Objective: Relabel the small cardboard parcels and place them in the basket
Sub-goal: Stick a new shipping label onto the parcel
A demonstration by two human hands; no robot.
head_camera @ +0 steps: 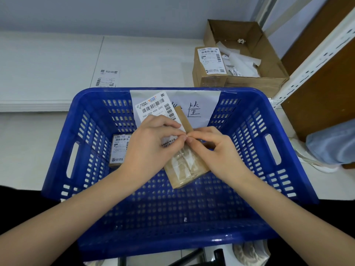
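the basket (249,154) is glossy blue plastic, its walls perforated; the parcel (189,166) is matt brown cardboard banded with shiny clear tape; its label (153,108) is smooth white paper; the open box (269,54) is dull corrugated cardboard

We are reading "050-050 V05-220" on the shipping label (153,108) held above the basket (249,143) — the same code is showing on the labelled parcel (210,60) behind — and a handwritten "筐" on the paper sign (201,104).

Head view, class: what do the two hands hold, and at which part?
Both hands pinch the shipping label at its lower edge, over a small cardboard parcel.
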